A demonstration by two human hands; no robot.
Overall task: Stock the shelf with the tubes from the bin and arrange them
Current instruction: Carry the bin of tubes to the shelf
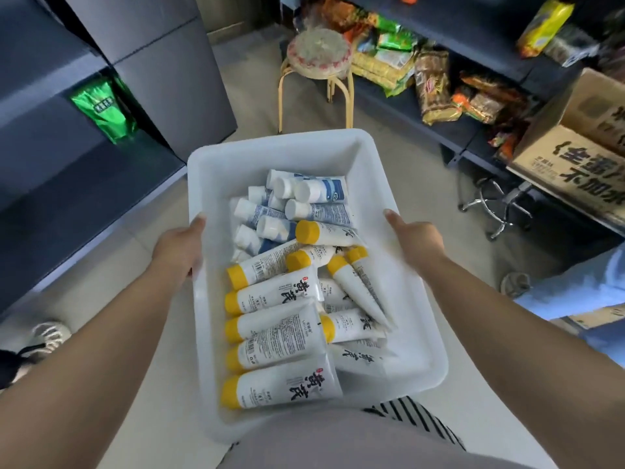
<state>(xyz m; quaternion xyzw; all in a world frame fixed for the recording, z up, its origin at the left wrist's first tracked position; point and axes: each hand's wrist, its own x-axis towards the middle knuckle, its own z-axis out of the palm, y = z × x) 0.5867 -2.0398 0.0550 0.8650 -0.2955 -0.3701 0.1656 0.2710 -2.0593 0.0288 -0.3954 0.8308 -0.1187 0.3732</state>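
I carry a white plastic bin (270, 154) in front of my body, above the floor. My left hand (179, 247) grips its left rim and my right hand (417, 240) grips its right rim. Inside lie several white tubes with yellow caps (280, 326) toward me and several white-and-blue tubes with white caps (304, 204) at the far end, piled loosely. A dark shelf (67, 198) stands on the left, almost bare apart from a green packet (103, 108).
A round stool (318, 59) stands ahead on the tiled floor. Dark shelving with snack bags (436, 86) runs along the right, with a cardboard box (575, 157) and a chrome chair base (497, 211) nearby. Another person's shoe (514, 284) shows at right.
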